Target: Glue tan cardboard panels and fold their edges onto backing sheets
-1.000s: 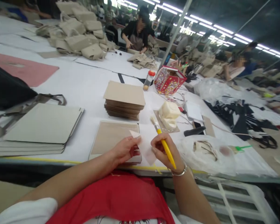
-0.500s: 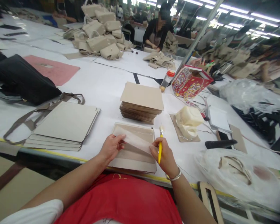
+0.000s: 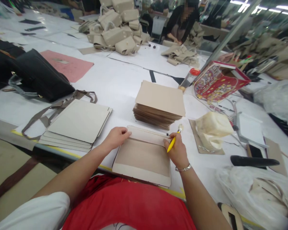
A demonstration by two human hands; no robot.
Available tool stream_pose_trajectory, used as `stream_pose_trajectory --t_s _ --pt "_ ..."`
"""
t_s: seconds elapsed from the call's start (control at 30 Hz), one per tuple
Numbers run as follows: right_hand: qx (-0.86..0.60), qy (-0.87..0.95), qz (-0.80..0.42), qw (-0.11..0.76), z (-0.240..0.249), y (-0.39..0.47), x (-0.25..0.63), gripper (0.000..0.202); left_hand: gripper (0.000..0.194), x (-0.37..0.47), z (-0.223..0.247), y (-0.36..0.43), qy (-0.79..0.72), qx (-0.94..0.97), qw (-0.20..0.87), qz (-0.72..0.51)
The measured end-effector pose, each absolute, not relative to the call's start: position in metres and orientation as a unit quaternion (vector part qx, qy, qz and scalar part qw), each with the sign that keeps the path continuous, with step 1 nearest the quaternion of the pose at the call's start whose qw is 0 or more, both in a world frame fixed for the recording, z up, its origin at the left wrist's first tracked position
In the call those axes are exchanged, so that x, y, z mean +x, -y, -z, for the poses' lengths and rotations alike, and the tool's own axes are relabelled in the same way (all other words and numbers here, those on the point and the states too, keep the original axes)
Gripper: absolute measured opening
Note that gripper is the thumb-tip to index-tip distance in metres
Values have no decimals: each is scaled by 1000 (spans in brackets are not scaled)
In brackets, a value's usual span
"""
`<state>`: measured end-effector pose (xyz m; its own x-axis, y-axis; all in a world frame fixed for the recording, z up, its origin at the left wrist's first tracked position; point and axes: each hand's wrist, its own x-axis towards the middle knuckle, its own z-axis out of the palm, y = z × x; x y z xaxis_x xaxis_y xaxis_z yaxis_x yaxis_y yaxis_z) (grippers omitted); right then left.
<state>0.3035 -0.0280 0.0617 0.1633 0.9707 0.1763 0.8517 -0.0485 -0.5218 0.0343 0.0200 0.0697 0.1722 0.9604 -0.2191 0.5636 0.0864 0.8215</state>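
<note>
A flat beige panel with pale borders lies at the table's front edge, right before me. Along its far edge runs a pale, thin strip. My left hand pinches the strip's left end at the panel's far left corner. At the other end, the fingers of my right hand press on the strip while also gripping a yellow-handled brush, bristles pointing away from me. Just beyond the panel stands a stack of brown sheets.
Grey-beige panels lie piled on the left, near a black bag. To the right are a cut-open plastic container, a red patterned box and a plastic bag. Across the table, a person handles beige pieces.
The strip was held slanting across the panel; now it lies straight along the far edge. Both hands have moved to the far corners. The camera view has shifted left and down.
</note>
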Motion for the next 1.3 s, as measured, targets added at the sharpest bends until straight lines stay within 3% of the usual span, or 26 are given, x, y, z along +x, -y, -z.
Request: stream_pose_trajectory --t_s 0.13,0.5,1.1,1.2,1.3 --pt "-720 638 -108 249 -55 20 304 29 31 35 -62 -33 -624 677 318 -225" --pt "-732 631 -119 230 -55 11 303 32 35 33 -49 -42 -646 595 403 -259" --pt "-723 628 -145 249 -51 16 305 30 38 35 -50 -39 -648 647 349 -199" --pt "-740 623 -92 236 -52 20 309 36 36 34 -55 -37 -645 685 291 -172" --pt "-760 603 -25 241 -57 29 321 40 30 35 -63 -29 -614 752 149 -188"
